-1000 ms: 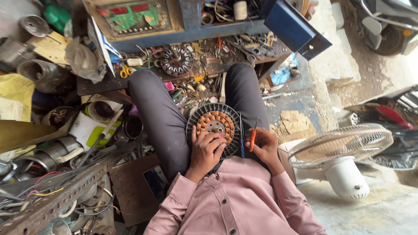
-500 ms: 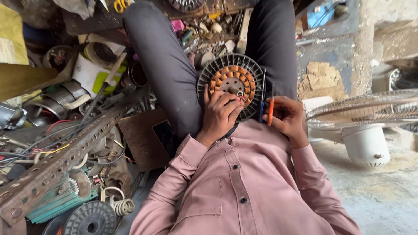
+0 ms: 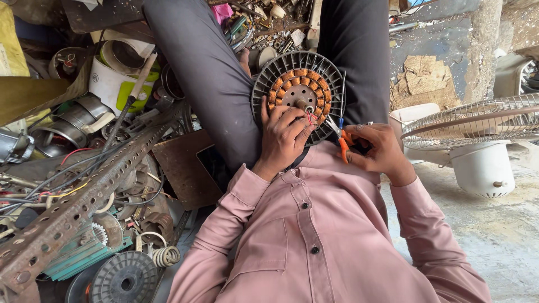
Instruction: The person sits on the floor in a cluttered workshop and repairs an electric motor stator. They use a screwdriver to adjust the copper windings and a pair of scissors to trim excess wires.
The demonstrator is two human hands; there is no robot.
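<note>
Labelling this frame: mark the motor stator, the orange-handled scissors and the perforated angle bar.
motor stator [image 3: 281, 83], head view, copper windings
orange-handled scissors [image 3: 343, 147], head view, orange handle
perforated angle bar [image 3: 84, 196], head view, mid face

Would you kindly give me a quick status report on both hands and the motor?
Left hand gripping fan motor stator on lap, fingers at red wires. Right hand holding orange-handled cutters beside it. Nothing blocking.

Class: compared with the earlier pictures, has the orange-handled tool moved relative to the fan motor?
Yes. The orange-handled tool has swung in, its tip now nearer the fan motor windings.
</note>
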